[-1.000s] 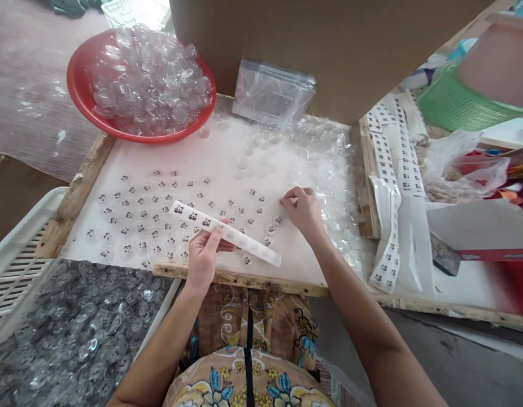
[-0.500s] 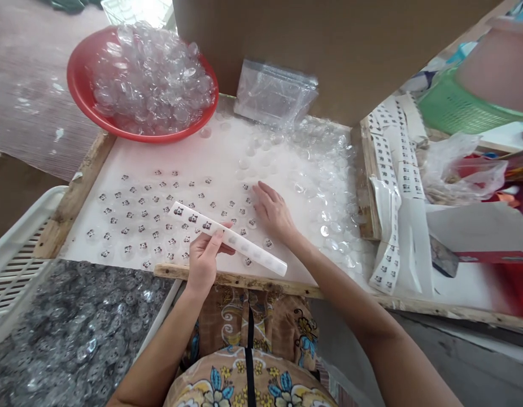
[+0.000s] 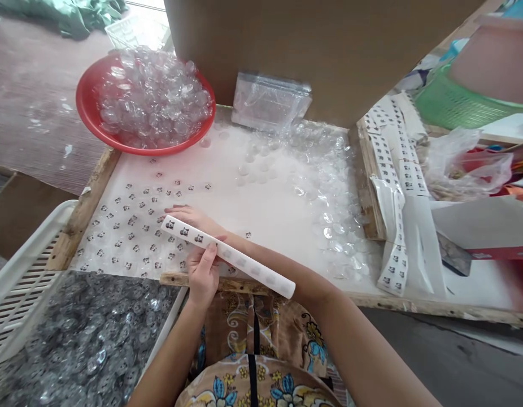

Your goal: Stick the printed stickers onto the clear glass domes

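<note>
My left hand (image 3: 203, 277) grips a white strip of panda stickers (image 3: 261, 273), thumb on top, near the table's front edge. Three dark pandas show on its left half; the right half is paler. Beyond the strip, my right hand (image 3: 196, 217) lies low on the white tabletop with its fingers stretched to the left, my forearm passing under the strip. The strip hides part of that hand. Clear discs with panda stickers (image 3: 118, 243) crowd the left of the table, around my right fingertips. Plain clear discs (image 3: 338, 226) lie at the right.
A red basin (image 3: 87, 113) heaped with clear discs stands at the back left. Behind the table rises a cardboard box (image 3: 321, 51), a clear plastic bag (image 3: 270, 102) before it. Sticker strips (image 3: 392, 226) lie right. A white crate (image 3: 36, 254) holds many discs below left.
My right hand has swept left across the table, and the stickered discs have shifted left into a tighter group. My left hand still holds the strip, a little lower in view.
</note>
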Demonstrator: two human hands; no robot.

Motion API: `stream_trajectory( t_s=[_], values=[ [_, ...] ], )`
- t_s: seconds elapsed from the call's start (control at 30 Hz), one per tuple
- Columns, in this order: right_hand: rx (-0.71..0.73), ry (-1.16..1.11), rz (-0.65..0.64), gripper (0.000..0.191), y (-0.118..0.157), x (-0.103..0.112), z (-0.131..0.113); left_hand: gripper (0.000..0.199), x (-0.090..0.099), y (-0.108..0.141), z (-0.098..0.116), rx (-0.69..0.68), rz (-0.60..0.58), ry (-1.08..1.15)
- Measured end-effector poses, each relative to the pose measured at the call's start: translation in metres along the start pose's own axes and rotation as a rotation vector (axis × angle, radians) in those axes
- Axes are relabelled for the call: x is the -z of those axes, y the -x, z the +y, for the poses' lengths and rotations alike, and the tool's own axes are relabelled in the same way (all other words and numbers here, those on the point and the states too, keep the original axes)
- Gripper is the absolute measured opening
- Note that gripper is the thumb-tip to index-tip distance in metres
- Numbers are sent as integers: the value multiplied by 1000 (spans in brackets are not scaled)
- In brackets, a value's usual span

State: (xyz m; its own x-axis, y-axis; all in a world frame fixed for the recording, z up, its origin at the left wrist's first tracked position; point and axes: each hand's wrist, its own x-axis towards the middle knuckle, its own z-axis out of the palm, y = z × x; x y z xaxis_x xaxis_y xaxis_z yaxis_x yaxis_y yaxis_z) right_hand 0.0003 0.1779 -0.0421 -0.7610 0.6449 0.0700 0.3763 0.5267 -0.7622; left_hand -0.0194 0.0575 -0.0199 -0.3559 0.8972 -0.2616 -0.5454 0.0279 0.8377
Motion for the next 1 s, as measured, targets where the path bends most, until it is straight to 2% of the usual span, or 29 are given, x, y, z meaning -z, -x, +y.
stream_trajectory(
  t_s=[0.1,0.17,0.3,0.4,0.47,0.57,0.63,0.73,0.8,0.9,1.0],
  values=[
    [53,-79,95,22,9,6,4,28,-2,0,1,41,-26,-44],
    [7,-158,169,23,15,8,6,29,-2,0,1,55,-42,-66],
    [-150,-390,188,34,19,13,3,28,-1,1,2,67,-92,-45],
    [-141,-606,207,47,23,28,1,26,0,2,2,68,-96,-4],
    [-136,-658,219,52,34,45,4,26,1,2,1,66,-78,7],
    [-124,-447,197,50,72,72,14,28,2,2,0,68,-58,-2],
    [-75,-216,148,60,106,84,23,30,2,2,0,77,-57,-21],
    [8,99,0,87,153,87,36,32,2,2,-1,83,-69,-32],
    [37,251,-48,88,171,78,40,30,1,2,-1,77,-79,-23],
    [46,342,-39,77,163,52,36,28,-2,2,-1,62,-71,-32],
    [62,298,-39,59,118,22,25,24,-3,1,0,-18,-3,-30]
  ],
)
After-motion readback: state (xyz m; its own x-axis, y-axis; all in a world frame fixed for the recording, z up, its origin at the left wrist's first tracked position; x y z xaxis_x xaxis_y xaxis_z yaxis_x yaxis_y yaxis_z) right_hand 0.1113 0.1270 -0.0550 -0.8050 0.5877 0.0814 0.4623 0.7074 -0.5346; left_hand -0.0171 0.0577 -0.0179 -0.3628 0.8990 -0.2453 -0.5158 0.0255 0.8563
